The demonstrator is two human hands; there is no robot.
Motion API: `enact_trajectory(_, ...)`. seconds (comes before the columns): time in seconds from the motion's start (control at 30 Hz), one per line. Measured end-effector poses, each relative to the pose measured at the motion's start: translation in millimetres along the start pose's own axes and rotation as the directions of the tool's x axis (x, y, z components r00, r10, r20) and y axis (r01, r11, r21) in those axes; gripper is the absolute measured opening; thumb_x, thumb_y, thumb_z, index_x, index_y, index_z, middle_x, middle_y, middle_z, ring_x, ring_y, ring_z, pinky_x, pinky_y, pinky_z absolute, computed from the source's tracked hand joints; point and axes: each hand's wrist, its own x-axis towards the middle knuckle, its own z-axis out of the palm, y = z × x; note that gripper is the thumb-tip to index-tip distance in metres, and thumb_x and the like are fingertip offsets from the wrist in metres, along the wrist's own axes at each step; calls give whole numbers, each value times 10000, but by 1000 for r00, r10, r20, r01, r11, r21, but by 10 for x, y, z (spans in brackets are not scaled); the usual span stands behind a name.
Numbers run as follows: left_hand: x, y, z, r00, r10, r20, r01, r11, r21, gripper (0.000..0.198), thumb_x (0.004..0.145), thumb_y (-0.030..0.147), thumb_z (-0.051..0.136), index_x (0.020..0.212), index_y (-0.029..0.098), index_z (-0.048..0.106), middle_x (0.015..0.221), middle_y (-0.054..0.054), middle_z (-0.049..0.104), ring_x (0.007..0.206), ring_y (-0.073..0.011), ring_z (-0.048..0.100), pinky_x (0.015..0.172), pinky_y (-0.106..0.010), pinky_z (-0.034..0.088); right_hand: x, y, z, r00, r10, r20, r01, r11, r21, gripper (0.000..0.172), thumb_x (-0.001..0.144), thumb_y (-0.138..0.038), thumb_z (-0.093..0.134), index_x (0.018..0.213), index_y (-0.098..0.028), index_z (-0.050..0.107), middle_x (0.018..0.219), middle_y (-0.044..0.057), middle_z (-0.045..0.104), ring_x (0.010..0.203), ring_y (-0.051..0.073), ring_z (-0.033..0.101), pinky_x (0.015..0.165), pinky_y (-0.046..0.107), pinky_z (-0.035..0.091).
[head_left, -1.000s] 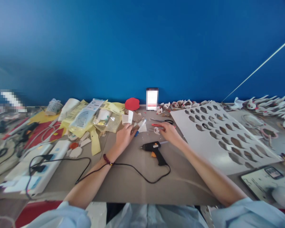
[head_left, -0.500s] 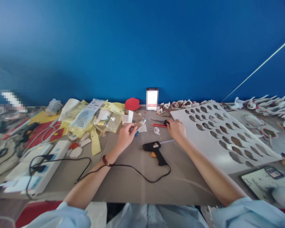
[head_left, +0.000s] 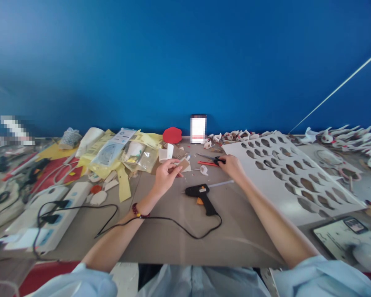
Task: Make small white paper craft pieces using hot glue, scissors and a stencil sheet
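My left hand [head_left: 167,175] pinches a small piece of brown cardboard [head_left: 184,165] between thumb and fingers. White paper scraps [head_left: 165,153] lie just behind it. My right hand [head_left: 233,167] has its fingers on the black handles of a pair of scissors [head_left: 217,159], whose blades point left. Beside the scissors lies a red utility knife [head_left: 206,163], and a small white cut-out [head_left: 203,169] is close by. Between my forearms, a black hot glue gun [head_left: 200,192] rests on its side with a clear glue stick [head_left: 222,183] protruding from its back.
A white sheet with leaf-shaped holes [head_left: 266,187] covers the right side. Several white bird-like figures [head_left: 346,138] stand at the far right. The glue gun's cord [head_left: 179,225] crosses my left wrist toward a power strip [head_left: 64,218]. Yellow packaging [head_left: 123,181] and a red disc [head_left: 172,135] lie behind.
The brown cardboard piece now shows in my left hand, which has turned and opened its grip slightly. My right hand has shifted a little at the scissors, which stay in place.
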Motion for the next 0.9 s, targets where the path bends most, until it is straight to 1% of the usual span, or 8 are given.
enact_trajectory(0.27, -29, 37, 12, 995, 42, -92, -45, 998, -38, 287, 751, 350, 666, 935, 130, 658, 605, -8, 664, 531, -129, 644, 547, -249, 552, -8, 14, -68, 997, 70, 14, -70, 996, 50, 251, 777, -287, 574, 950, -195, 732, 948, 101, 714, 867, 258, 645, 715, 315, 466)
enact_trajectory(0.4, -32, 53, 7, 989, 22, -144, -32, 997, -67, 295, 744, 334, 678, 945, 121, 651, 568, 2, 651, 528, -123, 640, 544, -229, 533, -31, -68, -166, 992, 126, -24, -115, 957, 265, 271, 764, -312, 584, 971, -182, 699, 956, 100, 704, 878, 243, 636, 719, 317, 467)
enact_trajectory(0.47, -32, 65, 8, 985, 5, -171, -20, 996, -88, 297, 740, 333, 683, 944, 121, 646, 569, 1, 654, 525, -122, 639, 533, -219, 521, -48, -145, -213, 991, 128, 41, -132, 870, 474, 273, 741, -306, 603, 955, -154, 677, 884, 90, 699, 772, 196, 634, 669, 288, 469)
enact_trajectory(0.53, -34, 78, 11, 982, -8, -188, -12, 995, -102, 289, 734, 336, 689, 928, 126, 643, 579, 0, 658, 520, -120, 638, 523, -214, 512, -87, -238, -250, 975, 82, 206, -202, 716, 669, 296, 718, -327, 620, 951, -146, 642, 779, 55, 673, 594, 136, 579, 550, 255, 444)
enact_trajectory(0.6, -37, 93, 14, 979, -6, -203, -18, 993, -115, 283, 730, 339, 693, 916, 132, 639, 599, -1, 664, 521, -120, 640, 525, -216, 513, -148, -336, -277, 929, -42, 368, -286, 551, 784, 341, 694, -365, 643, 962, -159, 598, 740, 23, 639, 489, 91, 496, 445, 227, 383)
enact_trajectory(0.67, -42, 111, 16, 975, 5, -220, -34, 991, -127, 278, 730, 341, 694, 912, 139, 635, 628, -2, 672, 531, -122, 647, 537, -223, 519, -222, -425, -299, 882, -168, 440, -320, 471, 822, 387, 662, -391, 682, 961, -180, 557, 771, 11, 619, 479, 72, 465, 398, 206, 337)
enact_trajectory(0.77, -55, 152, 16, 973, 7, -231, -39, 990, -133, 270, 740, 344, 684, 912, 145, 623, 642, -2, 676, 546, -127, 657, 554, -228, 525, -324, -522, -323, 845, -269, 462, -269, 533, 802, 428, 643, -414, 714, 963, -201, 525, 854, 7, 584, 500, 57, 439, 381, 193, 306)
enact_trajectory(0.9, -79, 217, 24, 979, -12, -202, -23, 986, -168, 322, 736, 348, 689, 964, 153, 571, 606, 13, 671, 539, -132, 655, 557, -232, 525, -411, -584, -322, 775, -323, 543, -231, 655, 719, 450, 688, -476, 674, 1020, -231, 494, 924, 1, 531, 531, 53, 408, 378, 181, 272)
